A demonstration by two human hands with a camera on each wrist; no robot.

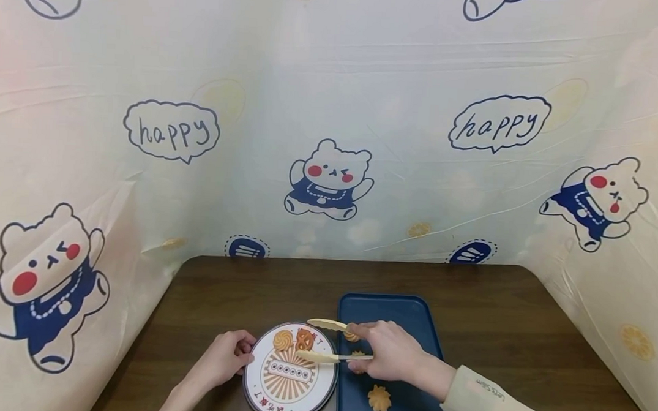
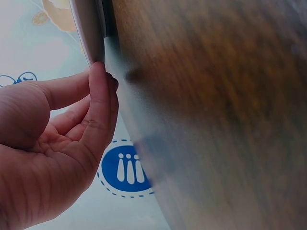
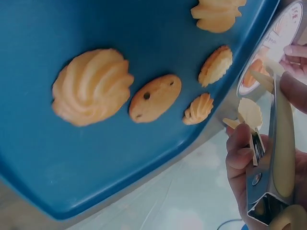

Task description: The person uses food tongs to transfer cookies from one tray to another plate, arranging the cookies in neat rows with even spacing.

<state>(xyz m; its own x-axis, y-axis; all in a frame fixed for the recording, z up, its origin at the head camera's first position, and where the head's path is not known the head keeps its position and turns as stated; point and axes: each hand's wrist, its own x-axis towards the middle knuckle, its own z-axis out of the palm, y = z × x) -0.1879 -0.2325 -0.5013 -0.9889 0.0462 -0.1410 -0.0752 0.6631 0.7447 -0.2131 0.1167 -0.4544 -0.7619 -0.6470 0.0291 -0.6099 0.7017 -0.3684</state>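
My left hand point(image 1: 224, 357) point(image 2: 67, 129) pinches the left rim of a round white plate point(image 1: 321, 383) point(image 2: 86, 28) between thumb and fingers. A swirled round cookie point(image 1: 282, 340) and a pretzel-shaped cookie point(image 1: 305, 339) lie near the plate's far edge. My right hand point(image 1: 394, 353) grips pale yellow tongs point(image 1: 318, 356) point(image 3: 283, 143), whose arms stand apart, reaching from above the tray over the plate's right side. Whether anything is between the tips, I cannot tell. The blue tray point(image 1: 390, 309) point(image 3: 110, 167) holds several cookies, including a large swirled one point(image 3: 93, 88) and an oval one point(image 3: 155, 98).
The tray stands directly right of the plate on a dark wooden table point(image 1: 237, 287) point(image 2: 230, 105). Another scalloped cookie point(image 1: 379, 399) lies toward the tray's near part. Behind the table hangs a pale cloth point(image 1: 407, 190) printed with bears and words.
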